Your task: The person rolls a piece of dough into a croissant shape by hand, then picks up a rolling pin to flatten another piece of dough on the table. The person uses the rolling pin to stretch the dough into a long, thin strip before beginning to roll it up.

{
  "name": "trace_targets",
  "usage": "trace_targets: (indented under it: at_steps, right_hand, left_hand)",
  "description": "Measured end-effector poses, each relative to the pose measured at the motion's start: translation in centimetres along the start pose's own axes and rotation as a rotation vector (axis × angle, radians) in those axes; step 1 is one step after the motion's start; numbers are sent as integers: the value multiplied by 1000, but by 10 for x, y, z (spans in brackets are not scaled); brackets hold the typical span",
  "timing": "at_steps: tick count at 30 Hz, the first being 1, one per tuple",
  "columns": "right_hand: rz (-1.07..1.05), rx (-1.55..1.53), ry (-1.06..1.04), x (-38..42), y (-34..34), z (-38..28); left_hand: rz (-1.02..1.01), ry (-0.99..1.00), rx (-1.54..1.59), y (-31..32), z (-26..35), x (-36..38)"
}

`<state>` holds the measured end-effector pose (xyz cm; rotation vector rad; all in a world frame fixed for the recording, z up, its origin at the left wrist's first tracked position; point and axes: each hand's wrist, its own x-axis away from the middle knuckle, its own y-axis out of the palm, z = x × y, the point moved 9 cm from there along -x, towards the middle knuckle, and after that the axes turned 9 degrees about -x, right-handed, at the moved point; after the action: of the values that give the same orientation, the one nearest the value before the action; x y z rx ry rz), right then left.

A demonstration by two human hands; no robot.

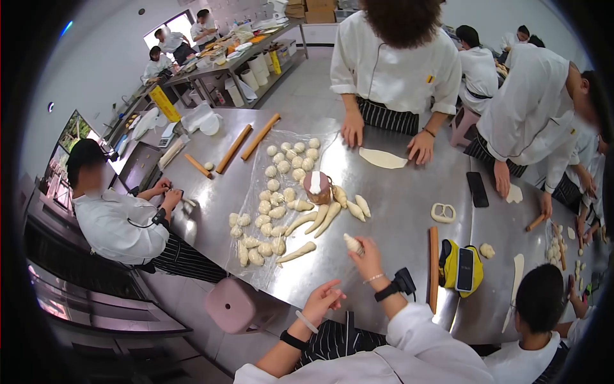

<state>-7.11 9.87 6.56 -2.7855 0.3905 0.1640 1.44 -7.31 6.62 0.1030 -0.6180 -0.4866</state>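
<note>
My right hand [366, 257] is closed around a small piece of pale dough [351, 242], raised over the steel table. My left hand [325, 299] hangs nearer the table's front edge, its fingers apart and nothing in them. Ahead and to the left, several round dough balls [299, 162] and shaped pieces lie on a sheet of clear plastic [256, 173]. A long tapered dough roll [297, 251] lies on its own left of my right hand. Beyond it, more long dough pieces [327, 217] lie beside a brown jar with a white stripe [316, 187].
On the steel table [390, 205] are a rolling pin [434, 269], a yellow pouch with a phone [462, 269], a pretzel-shaped dough [442, 213] and a black phone [476, 189]. Opposite, a person's hands touch flat dough [382, 158]. Other people work around; a pink stool [231, 306] stands left.
</note>
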Motion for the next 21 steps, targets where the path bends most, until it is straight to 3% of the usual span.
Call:
trace_targets:
  at_steps: [3,9,14,21]
  right_hand:
    - [130,102,-35,-56,17,33]
    - [192,230,-76,-77,42,50]
    - [231,285,-34,-62,41,53]
    - [239,345,-4,-66,35,56]
  left_hand:
    - [63,-32,-5,-17,-7,15]
    - [260,-151,70,-74,-59,47]
    - [214,-236,75,-92,-80,37]
    - [53,-221,-55,-102,-45,-7]
